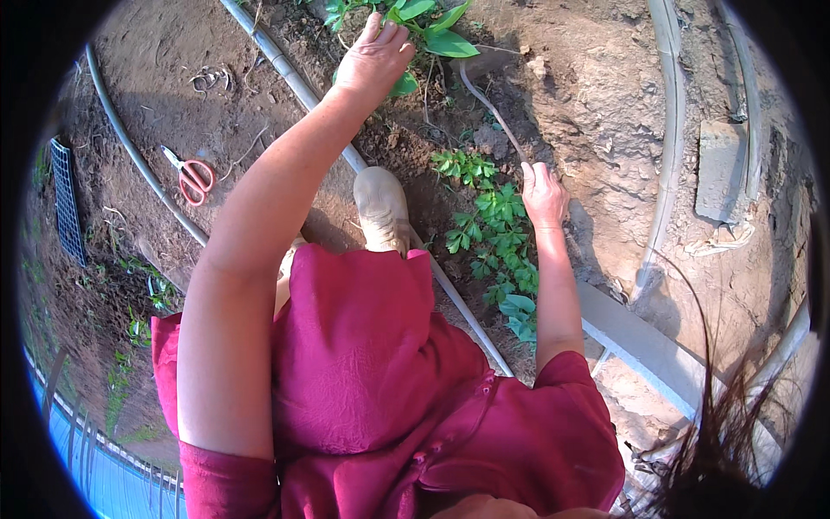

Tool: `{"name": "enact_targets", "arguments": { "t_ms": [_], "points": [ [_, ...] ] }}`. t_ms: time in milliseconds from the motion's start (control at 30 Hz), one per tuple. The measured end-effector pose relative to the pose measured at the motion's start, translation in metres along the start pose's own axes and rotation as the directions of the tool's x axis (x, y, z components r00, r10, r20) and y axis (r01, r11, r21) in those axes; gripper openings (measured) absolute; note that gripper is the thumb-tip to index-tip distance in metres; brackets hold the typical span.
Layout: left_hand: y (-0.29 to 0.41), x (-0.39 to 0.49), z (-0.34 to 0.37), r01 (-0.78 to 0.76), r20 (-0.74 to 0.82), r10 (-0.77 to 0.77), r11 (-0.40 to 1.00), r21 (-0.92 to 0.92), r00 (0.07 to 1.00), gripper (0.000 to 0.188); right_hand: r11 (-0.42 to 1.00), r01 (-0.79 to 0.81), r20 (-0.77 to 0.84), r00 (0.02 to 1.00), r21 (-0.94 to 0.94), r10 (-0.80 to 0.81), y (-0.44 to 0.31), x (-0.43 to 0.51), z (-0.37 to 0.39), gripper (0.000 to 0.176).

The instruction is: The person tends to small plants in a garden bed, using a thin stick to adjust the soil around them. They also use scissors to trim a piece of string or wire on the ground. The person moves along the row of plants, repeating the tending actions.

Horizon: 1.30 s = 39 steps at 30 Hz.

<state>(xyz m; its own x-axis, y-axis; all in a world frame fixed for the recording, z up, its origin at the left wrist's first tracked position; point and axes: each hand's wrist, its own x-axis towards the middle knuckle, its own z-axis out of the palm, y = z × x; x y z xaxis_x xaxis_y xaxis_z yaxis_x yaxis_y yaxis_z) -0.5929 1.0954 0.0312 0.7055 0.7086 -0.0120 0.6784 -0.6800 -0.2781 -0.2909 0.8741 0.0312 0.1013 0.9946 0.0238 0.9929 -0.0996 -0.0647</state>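
Observation:
My left hand (376, 58) reaches to the top of the view, at the stems of a broad-leaved green plant (447, 39); whether its fingers grip a stem is hidden. My right hand (545, 194) is closed around the near end of a thin wooden handle (493, 110). That handle runs up to a dark tool head (483, 61) at the soil beside the plant. Low leafy green plants (499, 220) grow just left of my right forearm. Red-handled scissors (196, 181) lie on the soil at the left, blades pointing up and left.
A long pole (279, 61) crosses the ground under my left arm, near my shoe (381, 204). Farther left lie a curved pipe (123, 130) and a black plastic tray (67, 201). On the right are a split pole (668, 130), a concrete block (720, 168) and a concrete slab (648, 350).

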Motion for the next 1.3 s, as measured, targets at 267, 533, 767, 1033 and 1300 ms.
{"name": "enact_targets", "arguments": {
  "t_ms": [267,533,767,1033,1300],
  "points": [
    [0.0,-0.001,-0.007,-0.051,0.04,0.055,0.994,-0.098,0.998,0.039,0.996,-0.006,-0.032,0.999,0.094,0.009,0.006,0.041,0.058,0.03],
    [-0.016,-0.009,-0.021,-0.07,0.051,0.068,0.997,0.045,0.996,0.046,0.979,-0.19,0.275,0.947,0.072,0.164,0.02,-0.005,0.043,0.031],
    [-0.023,-0.021,-0.01,-0.167,0.021,0.166,0.986,0.023,0.986,0.054,0.981,-0.153,0.184,0.974,0.122,0.13,-0.011,0.011,0.05,0.032],
    [-0.03,-0.025,-0.021,-0.216,-0.057,0.214,0.976,-0.032,0.975,0.038,0.96,-0.243,0.295,0.936,0.139,0.194,0.006,-0.039,0.025,0.035],
    [-0.037,-0.014,-0.015,0.317,0.024,-0.63,0.357,-0.879,0.776,0.09,0.967,-0.201,0.034,0.98,0.156,0.198,-0.012,0.001,-0.025,0.031]
  ]
}}
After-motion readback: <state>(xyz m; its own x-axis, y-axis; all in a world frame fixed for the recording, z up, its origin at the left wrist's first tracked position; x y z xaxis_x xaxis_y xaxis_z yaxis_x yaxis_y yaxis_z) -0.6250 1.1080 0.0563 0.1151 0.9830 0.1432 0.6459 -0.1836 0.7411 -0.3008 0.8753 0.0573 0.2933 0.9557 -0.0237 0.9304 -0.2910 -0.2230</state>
